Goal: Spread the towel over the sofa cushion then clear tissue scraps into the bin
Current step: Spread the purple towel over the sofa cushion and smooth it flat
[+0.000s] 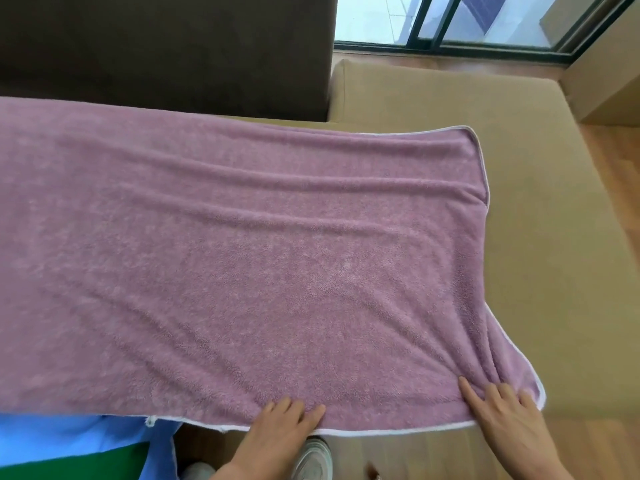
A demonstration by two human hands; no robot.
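Left hand (277, 433) and right hand (502, 415) lie flat on the near edge of the pink towel (259, 271), fingers straight (gripping nothing). It covers the tan sofa cushion (540, 237). Push slowly outward so the long bumps go flat.

No words, labels, brand marks, numbers or signs can be read anywhere in the view. The towel (242, 254) is plain pink pile with a white hem, and the sofa cushion (536, 220) showing to the right of the towel is plain tan cloth.
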